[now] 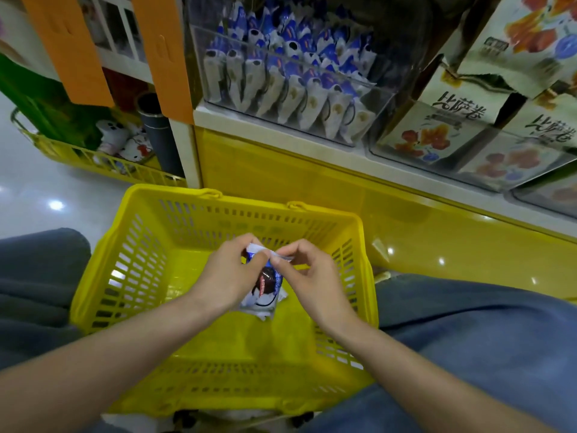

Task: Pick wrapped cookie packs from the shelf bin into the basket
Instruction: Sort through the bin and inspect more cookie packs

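A yellow plastic basket (146, 264) stands on the floor between my knees. Over its middle, both hands hold one blue-and-white wrapped cookie pack (265, 285). My left hand (231, 273) grips the pack's upper left side. My right hand (309, 276) pinches its top edge. The pack hangs upright just above the basket floor; I cannot tell whether it touches. A clear shelf bin (368, 98) above holds several more such packs (290, 76) standing in rows.
Clear bins of white boxes with fruit pictures (468, 126) sit to the right of the cookie bin. A yellow shelf base (281, 170) runs behind the basket. A second yellow basket (93, 160) with plush toys stands at the left. My jeans-clad knees flank the basket.
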A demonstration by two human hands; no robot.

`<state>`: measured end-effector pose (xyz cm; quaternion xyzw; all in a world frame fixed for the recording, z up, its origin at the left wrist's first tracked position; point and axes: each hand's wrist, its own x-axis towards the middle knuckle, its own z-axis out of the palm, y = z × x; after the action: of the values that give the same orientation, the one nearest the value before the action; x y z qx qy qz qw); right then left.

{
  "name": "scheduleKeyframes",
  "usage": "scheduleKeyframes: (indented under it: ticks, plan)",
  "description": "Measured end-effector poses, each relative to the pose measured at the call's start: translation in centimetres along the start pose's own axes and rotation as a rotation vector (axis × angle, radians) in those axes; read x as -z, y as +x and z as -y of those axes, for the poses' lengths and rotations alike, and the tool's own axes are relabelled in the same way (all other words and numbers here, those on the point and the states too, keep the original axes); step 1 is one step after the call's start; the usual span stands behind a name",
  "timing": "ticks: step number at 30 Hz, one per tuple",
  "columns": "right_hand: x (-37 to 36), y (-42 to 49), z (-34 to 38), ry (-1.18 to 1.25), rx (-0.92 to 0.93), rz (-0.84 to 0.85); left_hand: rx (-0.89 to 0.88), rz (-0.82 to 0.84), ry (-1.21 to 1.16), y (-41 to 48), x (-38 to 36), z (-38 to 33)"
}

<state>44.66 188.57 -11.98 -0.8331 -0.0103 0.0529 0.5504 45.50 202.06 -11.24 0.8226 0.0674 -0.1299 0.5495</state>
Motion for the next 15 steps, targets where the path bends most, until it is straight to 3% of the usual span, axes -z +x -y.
scheduleKeyframes:
  ticks: [3, 6, 9, 11, 13, 15]
  plan:
    - [0.7, 0.1, 0.3, -0.279, 0.229, 0.034, 0.106, 0.023, -0.135, 0.0, -0.1, -0.1]
    - [1.7, 0.5, 1.1, -0.333, 0.241, 0.062, 0.253, 0.034, -0.340, 0.1, -0.5, -0.7]
    - [2.9, 1.3, 2.1, -0.194, 0.064, 0.016, 0.352, 0.116, -0.474, 0.1, -0.5, -1.9]
    - [3.7, 1.9, 2.8, 0.045, -0.143, -0.022, 0.346, 0.186, -0.464, 0.0, -0.5, -2.5]
    - [4.2, 2.4, 3.5, 0.269, -0.342, -0.022, 0.329, 0.186, -0.489, -0.2, -0.3, -2.9]
    - [4.7, 2.9, 4.2, 0.316, -0.431, 0.048, 0.302, 0.133, -0.501, -0.2, 0.1, -3.1]
